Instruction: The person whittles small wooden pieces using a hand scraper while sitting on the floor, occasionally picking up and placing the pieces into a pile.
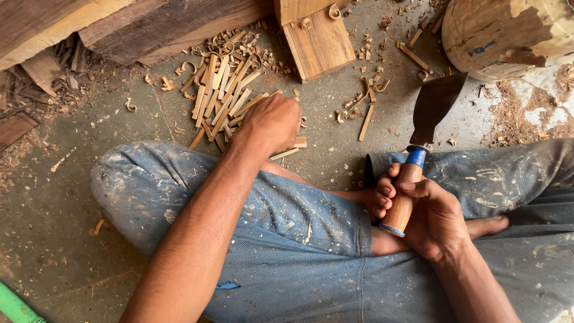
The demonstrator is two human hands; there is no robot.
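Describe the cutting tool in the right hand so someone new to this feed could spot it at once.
Start at the round wooden block at top right; the dark, broad blade just below it belongs to the knife. Follow the blade down to the right hand, which grips its turned wooden handle. A blue band at each end of that handle sets it apart from the pale sticks by the left hand.

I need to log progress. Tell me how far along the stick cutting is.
Done: a pile of thin split wooden sticks lies on the floor amid curled shavings. In hand: the left hand reaches down onto the near edge of that pile, while the right hand grips a broad-bladed chisel, its blade lifted off the wood. Left: a flat wooden block beyond the pile looks uncut.
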